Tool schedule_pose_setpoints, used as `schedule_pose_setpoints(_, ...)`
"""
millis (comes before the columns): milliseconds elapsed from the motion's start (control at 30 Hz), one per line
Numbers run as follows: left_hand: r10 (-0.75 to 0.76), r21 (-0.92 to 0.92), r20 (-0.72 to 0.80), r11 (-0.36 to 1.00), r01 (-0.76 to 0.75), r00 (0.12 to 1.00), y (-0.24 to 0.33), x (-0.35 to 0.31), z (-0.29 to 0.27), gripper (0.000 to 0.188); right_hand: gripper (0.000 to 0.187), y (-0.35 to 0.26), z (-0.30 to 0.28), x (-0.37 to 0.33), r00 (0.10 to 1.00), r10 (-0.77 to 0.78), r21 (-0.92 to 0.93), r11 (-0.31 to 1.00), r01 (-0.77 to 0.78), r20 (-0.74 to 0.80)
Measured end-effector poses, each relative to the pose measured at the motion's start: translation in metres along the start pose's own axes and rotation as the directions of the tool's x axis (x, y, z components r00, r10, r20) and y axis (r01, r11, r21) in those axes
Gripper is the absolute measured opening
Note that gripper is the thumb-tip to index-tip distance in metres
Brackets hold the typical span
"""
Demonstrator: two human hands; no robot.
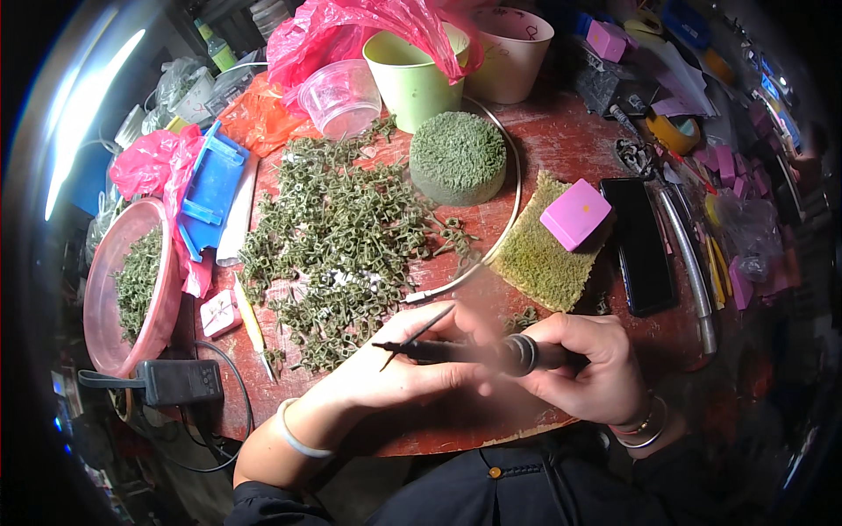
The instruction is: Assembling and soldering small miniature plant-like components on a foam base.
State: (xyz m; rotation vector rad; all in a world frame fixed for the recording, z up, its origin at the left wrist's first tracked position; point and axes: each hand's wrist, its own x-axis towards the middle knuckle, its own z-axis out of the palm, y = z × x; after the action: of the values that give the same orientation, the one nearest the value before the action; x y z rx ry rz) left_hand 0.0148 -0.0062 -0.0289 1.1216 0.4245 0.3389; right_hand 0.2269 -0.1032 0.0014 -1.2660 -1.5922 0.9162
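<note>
You are sitting at a worn red table (561, 145), with both hands meeting near its front edge. Your right hand (601, 373) is grasping a dark, slender tool (430, 351), its fingers and thumb closing around the thicker handle beside a ringed collar. The tool is lying crosswise between your hands, its thin, dark prongs pointing left. Your left hand (395, 377) is flanking the narrow part, fingers above and thumb below; blur is hiding the contact, so whether these fingers are clenching it or resting loosely, you cannot tell.

Beyond your left hand, a heap of small, curled green pieces (342, 232) is spreading over the table. A round green block (458, 158) is standing just right of the heap, with a white cable (516, 175) curving past it. Farther right, a pink block (576, 215) is resting on a yellow-green slab (535, 259), beside a black phone (640, 254).
</note>
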Motion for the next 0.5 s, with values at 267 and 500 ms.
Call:
schedule_pose_setpoints(267,-0.006,-0.002,-0.001,1.0,0.006,1.0,0.001,0.001,-0.001,0.014,0.019,0.001,-0.001,-0.003,1.0,0.019,-0.036,0.999,-0.019,-0.008)
schedule_pose_setpoints(500,-0.047,-0.047,-0.028,0.998,0.046,0.998,0.009,-0.003,0.0,0.029,0.022,0.004,-0.009,-0.01,0.993,-0.046,-0.12,0.992,0.033,-0.106)
